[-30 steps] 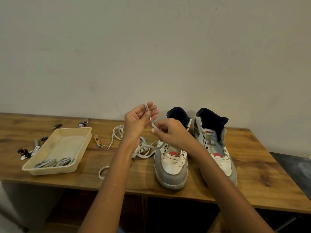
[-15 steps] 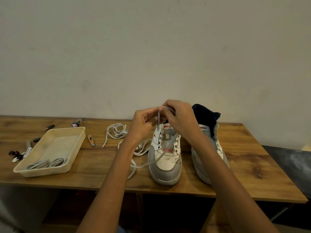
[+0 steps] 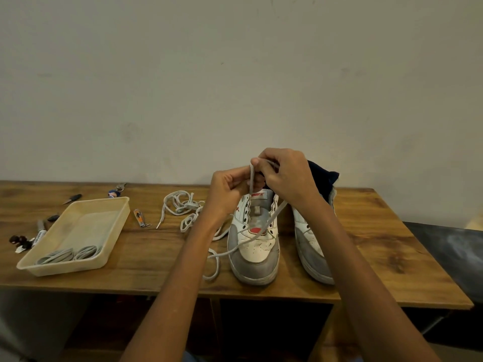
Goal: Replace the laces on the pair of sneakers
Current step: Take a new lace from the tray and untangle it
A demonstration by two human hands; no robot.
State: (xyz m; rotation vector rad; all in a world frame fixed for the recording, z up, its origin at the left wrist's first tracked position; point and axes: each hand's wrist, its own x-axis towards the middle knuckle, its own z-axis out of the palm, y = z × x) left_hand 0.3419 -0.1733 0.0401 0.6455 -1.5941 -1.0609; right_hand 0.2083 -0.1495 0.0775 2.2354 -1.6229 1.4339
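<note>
Two white and grey sneakers stand side by side on the wooden table (image 3: pixel 392 257), toes toward me. Over the collar of the left sneaker (image 3: pixel 254 246), my left hand (image 3: pixel 228 190) and my right hand (image 3: pixel 285 176) together pinch one grey-white lace (image 3: pixel 264 228). The lace runs from my fingers down across the tongue and off the shoe's left side onto the table. My right forearm covers much of the right sneaker (image 3: pixel 312 246). A pile of loose white laces (image 3: pixel 184 207) lies left of the shoes.
A cream plastic tray (image 3: pixel 78 231) at the left holds two coiled grey laces (image 3: pixel 69 254). Around it lie a nail clipper (image 3: pixel 141 218), a marker (image 3: pixel 40 232), a keyring (image 3: pixel 116 190) and small dark items. The table's front edge is close to me; a wall stands behind.
Both hands moved from left of the shoes to above the left sneaker's collar, carrying the lace, which now drapes across the tongue. The view shifted slightly.
</note>
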